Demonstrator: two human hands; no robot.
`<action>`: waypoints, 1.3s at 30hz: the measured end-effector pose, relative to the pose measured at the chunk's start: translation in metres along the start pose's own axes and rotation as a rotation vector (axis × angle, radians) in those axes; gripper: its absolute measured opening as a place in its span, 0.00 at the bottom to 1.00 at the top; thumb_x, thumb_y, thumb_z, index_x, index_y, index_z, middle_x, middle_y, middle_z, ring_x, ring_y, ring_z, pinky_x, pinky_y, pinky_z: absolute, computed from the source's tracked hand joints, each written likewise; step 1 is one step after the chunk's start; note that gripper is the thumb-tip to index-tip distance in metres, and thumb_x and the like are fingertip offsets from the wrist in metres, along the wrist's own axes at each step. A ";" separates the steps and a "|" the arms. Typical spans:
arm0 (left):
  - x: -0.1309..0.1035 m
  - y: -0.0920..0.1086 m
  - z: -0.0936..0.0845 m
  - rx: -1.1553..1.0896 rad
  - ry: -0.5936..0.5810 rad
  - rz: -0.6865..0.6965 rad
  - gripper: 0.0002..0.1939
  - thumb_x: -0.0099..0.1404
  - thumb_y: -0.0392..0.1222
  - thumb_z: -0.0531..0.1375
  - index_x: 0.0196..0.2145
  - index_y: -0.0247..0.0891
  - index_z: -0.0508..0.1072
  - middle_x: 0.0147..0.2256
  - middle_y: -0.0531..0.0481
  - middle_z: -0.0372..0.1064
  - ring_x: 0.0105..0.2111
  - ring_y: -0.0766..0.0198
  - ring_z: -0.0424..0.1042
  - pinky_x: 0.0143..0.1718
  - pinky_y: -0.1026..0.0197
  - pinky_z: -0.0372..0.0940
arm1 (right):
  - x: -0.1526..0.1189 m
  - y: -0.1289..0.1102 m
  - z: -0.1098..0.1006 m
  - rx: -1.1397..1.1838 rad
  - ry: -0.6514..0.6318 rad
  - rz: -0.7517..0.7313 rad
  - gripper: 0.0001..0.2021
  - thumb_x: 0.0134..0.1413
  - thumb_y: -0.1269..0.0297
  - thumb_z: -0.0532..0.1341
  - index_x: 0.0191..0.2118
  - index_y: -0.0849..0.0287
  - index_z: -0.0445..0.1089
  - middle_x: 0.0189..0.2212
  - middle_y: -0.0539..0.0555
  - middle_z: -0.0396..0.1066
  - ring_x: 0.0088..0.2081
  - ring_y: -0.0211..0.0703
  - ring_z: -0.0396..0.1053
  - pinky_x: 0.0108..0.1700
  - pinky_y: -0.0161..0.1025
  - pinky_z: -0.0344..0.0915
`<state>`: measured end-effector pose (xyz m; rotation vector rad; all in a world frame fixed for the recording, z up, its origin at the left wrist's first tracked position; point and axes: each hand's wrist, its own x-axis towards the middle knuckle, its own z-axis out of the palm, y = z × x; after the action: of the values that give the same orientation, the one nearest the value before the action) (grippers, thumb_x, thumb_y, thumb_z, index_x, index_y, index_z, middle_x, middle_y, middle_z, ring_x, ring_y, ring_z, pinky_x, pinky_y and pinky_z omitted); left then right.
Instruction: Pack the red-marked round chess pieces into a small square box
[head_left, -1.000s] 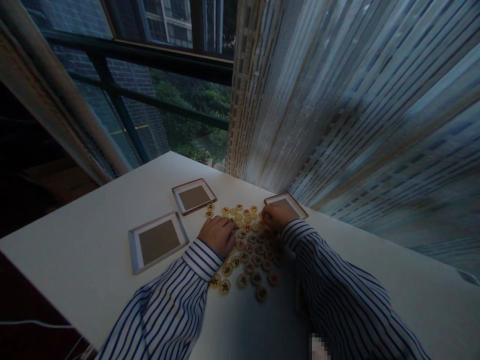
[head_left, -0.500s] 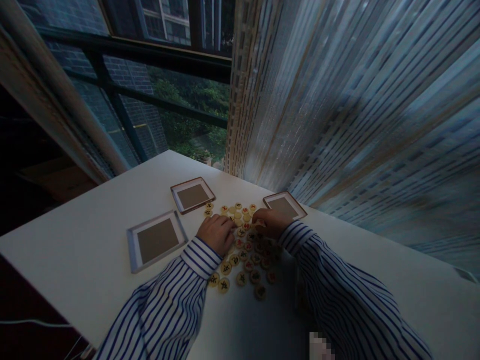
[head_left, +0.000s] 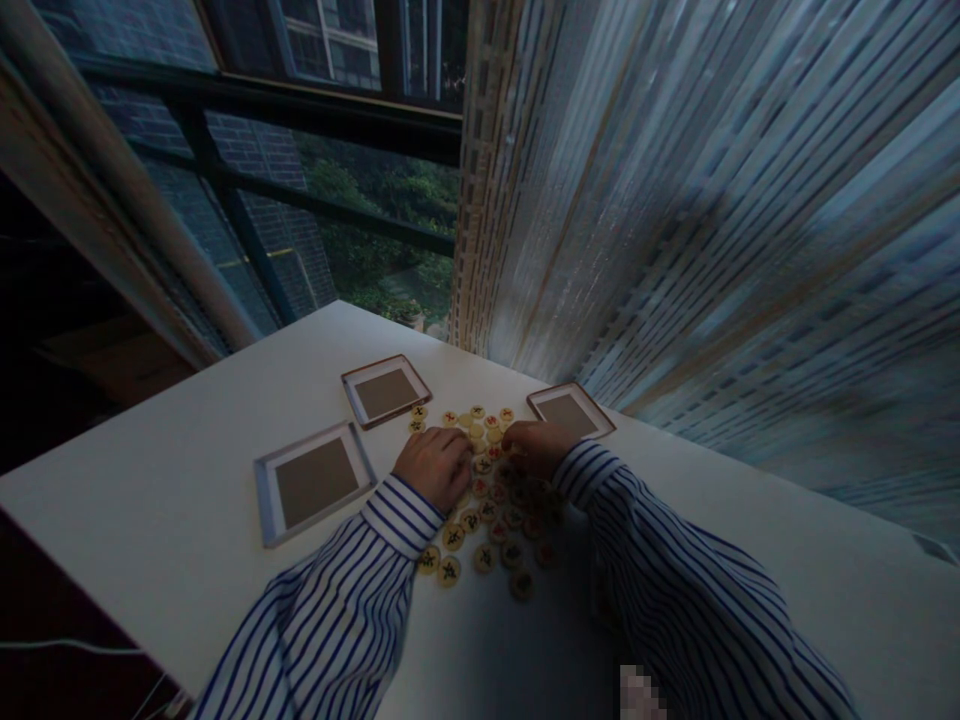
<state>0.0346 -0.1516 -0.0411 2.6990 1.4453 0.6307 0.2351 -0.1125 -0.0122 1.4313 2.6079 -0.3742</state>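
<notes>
Your right hand (head_left: 540,448) shifted leftward from right tray (head_left: 568,412), in over pieces (head_left: 498,493); curled, hold can't be told. Left hand (head_left: 435,466) barely moved, half-curled, hold hidden. Pieces loose on counter (head_left: 187,470), left of right tray; both hands seemingly share one patch now.

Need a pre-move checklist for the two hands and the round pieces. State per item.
1. Left hand at the pieces: ok, at their left side.
2. Right hand at the pieces: ok, fingers bent down at their right side.
3. Piece held in either hand: cannot tell, fingertips hidden.
4. All visible pieces marked side up: not ok, some show blank faces, others red or black characters.
5. Left tray apart from both hands: ok, flat on the table.
6. Pieces under the right hand readable: not ok, in shadow.
</notes>
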 end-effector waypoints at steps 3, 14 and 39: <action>-0.001 -0.001 0.003 0.014 0.056 0.000 0.13 0.58 0.39 0.55 0.41 0.37 0.70 0.46 0.42 0.69 0.46 0.53 0.65 0.44 0.50 0.61 | 0.001 -0.001 0.000 0.008 -0.006 0.012 0.11 0.46 0.70 0.59 0.38 0.56 0.71 0.41 0.56 0.71 0.42 0.46 0.69 0.42 0.38 0.62; -0.002 -0.003 0.004 0.044 0.070 0.001 0.13 0.60 0.42 0.54 0.41 0.37 0.71 0.48 0.41 0.68 0.48 0.51 0.65 0.46 0.48 0.60 | -0.002 0.001 0.004 0.210 0.160 0.048 0.11 0.44 0.69 0.60 0.37 0.60 0.69 0.34 0.54 0.72 0.32 0.39 0.68 0.35 0.35 0.61; 0.000 -0.001 0.001 0.048 0.078 -0.030 0.12 0.60 0.41 0.54 0.39 0.37 0.72 0.48 0.42 0.68 0.47 0.51 0.66 0.46 0.47 0.60 | -0.018 0.006 -0.009 1.299 0.242 0.052 0.12 0.39 0.61 0.59 0.33 0.60 0.67 0.17 0.44 0.60 0.19 0.31 0.57 0.21 0.30 0.51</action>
<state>0.0339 -0.1513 -0.0421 2.7116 1.5354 0.7160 0.2501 -0.1212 -0.0001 1.8260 2.4387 -2.2786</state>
